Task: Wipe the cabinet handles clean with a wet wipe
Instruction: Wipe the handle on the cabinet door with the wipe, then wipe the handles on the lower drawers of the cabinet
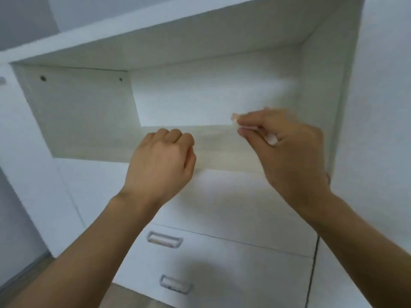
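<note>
While both hands are raised in front of an open white cabinet niche, the wet wipe hangs spread out as a flat white sheet before the niche's back wall. Right hand pinches the sheet's lower right corner between thumb and forefinger; other fingers curled in, a bit of white showing inside the palm. Left hand is curled into a loose fist just below the sheet's bottom edge, knuckles up. Blurry there, so I cannot tell whether it grips the wipe or anything at all. Hands are apart, left lower and nearer the middle, right higher toward the niche's right wall.

Below the niche sit two white drawer fronts. Upper drawer handle, a recessed metal-rimmed pull, sits under the left forearm. Lower drawer handle, same type, is further down near the frame bottom. Neither handle is touched; wipe is well above both. Wood-tone floor shows at lower left.
</note>
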